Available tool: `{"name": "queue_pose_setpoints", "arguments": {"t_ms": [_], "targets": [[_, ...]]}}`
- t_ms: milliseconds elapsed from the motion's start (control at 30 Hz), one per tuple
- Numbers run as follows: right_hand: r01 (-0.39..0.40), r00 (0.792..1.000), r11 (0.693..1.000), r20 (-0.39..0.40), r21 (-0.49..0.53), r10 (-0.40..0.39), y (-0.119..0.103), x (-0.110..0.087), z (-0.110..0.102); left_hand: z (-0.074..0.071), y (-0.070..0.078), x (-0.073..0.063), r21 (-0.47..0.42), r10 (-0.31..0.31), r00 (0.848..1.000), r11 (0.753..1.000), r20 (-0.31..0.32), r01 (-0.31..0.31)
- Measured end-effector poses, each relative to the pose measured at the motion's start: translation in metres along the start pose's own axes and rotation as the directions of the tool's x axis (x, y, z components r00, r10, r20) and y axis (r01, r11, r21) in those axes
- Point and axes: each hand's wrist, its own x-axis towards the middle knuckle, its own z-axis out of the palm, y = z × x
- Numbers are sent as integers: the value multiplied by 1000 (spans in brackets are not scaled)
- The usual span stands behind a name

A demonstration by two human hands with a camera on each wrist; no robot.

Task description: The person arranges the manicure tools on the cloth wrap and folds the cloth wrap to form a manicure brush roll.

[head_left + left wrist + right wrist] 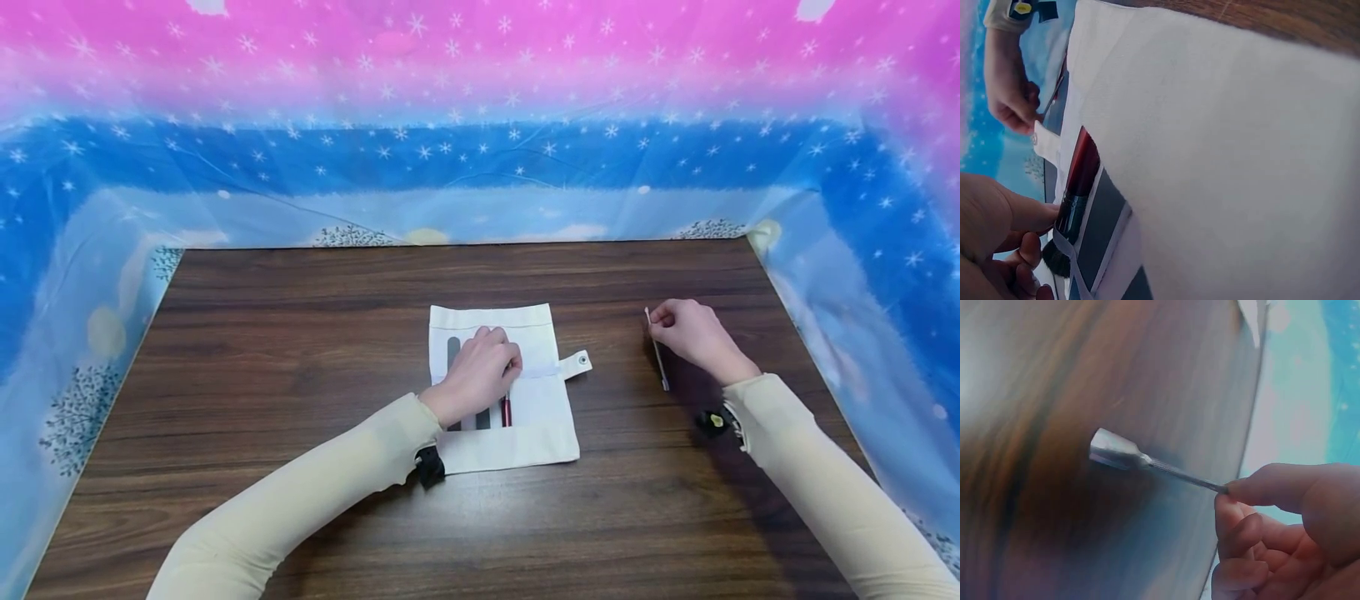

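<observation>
On brown wood (pixel 322 342), one white cloth pouch (pixel 510 450) holds two flat grey strips (pixel 453 350) and one red-handled brush (pixel 506 412); left hand (pixel 480 371) pinches the pouch's pale strap (pixel 1074 259), right hand (pixel 693 332) one slim silver tool (pixel 1160 466).

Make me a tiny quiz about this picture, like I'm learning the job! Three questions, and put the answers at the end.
1. Pick one. What does the person's right grip pinch?
a) scissors
b) a slim metal tool
c) a cup

2. True or false? The white pouch lies open on the wooden table.

3. Fill in the gap. The brush tucked in the pouch has a dark ____ handle.

Key: 1. b; 2. true; 3. red.
</observation>
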Motion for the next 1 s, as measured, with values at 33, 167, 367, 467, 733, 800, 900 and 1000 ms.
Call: {"name": "queue_pose_setpoints", "arguments": {"t_ms": [33, 167, 367, 467, 733, 800, 900, 1000], "targets": [[10, 1000, 1000, -1, 12, -10, -4, 0, -1, 0, 0, 0, 0, 2, 1000, 1000, -3, -2], [50, 999, 997, -11, 55, -49, -20, 0, -5, 1, 0, -1, -4, 13, 1000, 1000, -18, -14], [109, 993, 988, -47, 105, -104, -48, 2, -8, 0, 0, -1, -21, 27, 998, 999, -48, -28], [123, 992, 979, -43, 160, -117, -62, 5, -9, 0, 1, -1, -20, 35, 998, 999, -52, -36], [124, 992, 959, -4, 256, -127, -90, 14, -5, -1, 2, -2, -8, 66, 996, 998, -58, -67], [121, 992, 955, 7, 270, -127, -96, 16, -4, 0, 1, -2, -5, 68, 996, 998, -56, -69], [125, 991, 950, 10, 287, -133, -104, 18, -4, 0, 1, -3, -7, 72, 996, 997, -60, -72], [127, 990, 943, 16, 308, -139, -110, 21, -2, 0, 0, -4, -8, 75, 995, 997, -64, -75]]}}
